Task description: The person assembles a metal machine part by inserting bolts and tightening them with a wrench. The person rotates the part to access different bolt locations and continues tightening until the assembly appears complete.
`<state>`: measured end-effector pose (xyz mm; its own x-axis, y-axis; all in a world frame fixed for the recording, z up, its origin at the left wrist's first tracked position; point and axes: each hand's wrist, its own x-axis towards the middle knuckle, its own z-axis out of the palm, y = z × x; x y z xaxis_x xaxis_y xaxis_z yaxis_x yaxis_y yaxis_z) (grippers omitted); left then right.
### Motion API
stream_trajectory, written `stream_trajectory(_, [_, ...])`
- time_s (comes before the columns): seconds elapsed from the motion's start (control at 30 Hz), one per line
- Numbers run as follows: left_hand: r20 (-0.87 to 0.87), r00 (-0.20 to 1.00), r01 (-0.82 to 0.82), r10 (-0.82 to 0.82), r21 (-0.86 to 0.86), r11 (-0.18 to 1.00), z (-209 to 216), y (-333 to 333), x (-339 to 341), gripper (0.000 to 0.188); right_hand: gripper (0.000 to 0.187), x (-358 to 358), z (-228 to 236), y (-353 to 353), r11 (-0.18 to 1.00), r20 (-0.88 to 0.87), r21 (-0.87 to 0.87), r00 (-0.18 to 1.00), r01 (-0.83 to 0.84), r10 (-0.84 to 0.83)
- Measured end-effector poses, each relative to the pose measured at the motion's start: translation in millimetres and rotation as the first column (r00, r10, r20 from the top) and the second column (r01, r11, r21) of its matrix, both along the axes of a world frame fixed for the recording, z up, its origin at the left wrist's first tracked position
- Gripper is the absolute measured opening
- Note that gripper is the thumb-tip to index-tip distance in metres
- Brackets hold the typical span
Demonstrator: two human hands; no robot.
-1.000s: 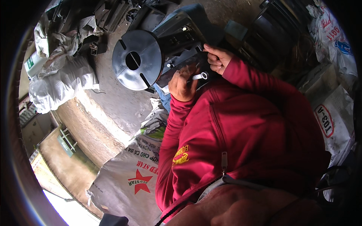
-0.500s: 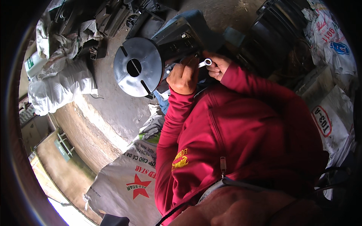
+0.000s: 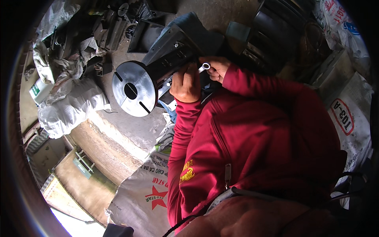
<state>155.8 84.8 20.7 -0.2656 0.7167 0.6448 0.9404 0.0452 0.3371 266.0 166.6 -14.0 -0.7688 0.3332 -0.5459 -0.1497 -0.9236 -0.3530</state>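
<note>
Close in front of my body, my left hand [image 3: 185, 83] is closed on a combination wrench [image 3: 205, 66], whose bright ring end sticks out between my two hands. Its other end is hidden behind my fingers. My right hand [image 3: 219, 68] is just right of the ring end, fingers curled; what they hold, if anything, is hidden. Beyond my hands lies a dark metal part [image 3: 169, 61] with slots and bolt heads. At its left end is a round grey flange disc [image 3: 122, 98] with a centre hole and narrow slots.
Blue cloth [image 3: 193, 25] lies under the metal part. Dark metal pieces [image 3: 112, 31] are piled at the far left, near white plastic bags [image 3: 75, 108]. Dark cylindrical items [image 3: 272, 31] stand at the far right. A printed sack [image 3: 138, 193] lies at the near left, another [image 3: 351, 110] at right.
The view has shifted, with the surroundings at left sitting lower. In the picture, the disc has moved left and down, and both hands with the wrench slightly left. The left hand's grip looks the same.
</note>
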Motion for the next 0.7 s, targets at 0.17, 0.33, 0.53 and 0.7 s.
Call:
stream_trajectory(0.17, [-0.071, 0.997, -0.019, 0.013, -0.081, 0.997, 7, -1, 1, 0.029, 0.018, -1, 4, 1, 1.0, -0.044, 0.002, 0.999, -0.012, 0.012])
stream_trajectory(0.33, [-0.028, 0.994, -0.108, 0.105, -0.114, 0.988, 22, -2, 3, 0.025, 0.025, -1, 6, 2, 0.999, -0.035, 0.026, 0.998, -0.048, 0.049])
stream_trajectory(0.53, [0.054, 0.992, -0.101, 0.113, -0.181, 0.978, 19, -4, 1, 0.022, 0.02, -3, 7, 2, 0.999, -0.001, 0.015, 0.999, -0.045, 0.045])
stream_trajectory(0.7, [-0.036, 0.99, -0.141, 0.136, -0.254, 0.957, 22, 4, 2, 0.019, 0.017, -4, -3, 1, 0.999, -0.033, 0.052, 0.999, -0.013, 0.014])
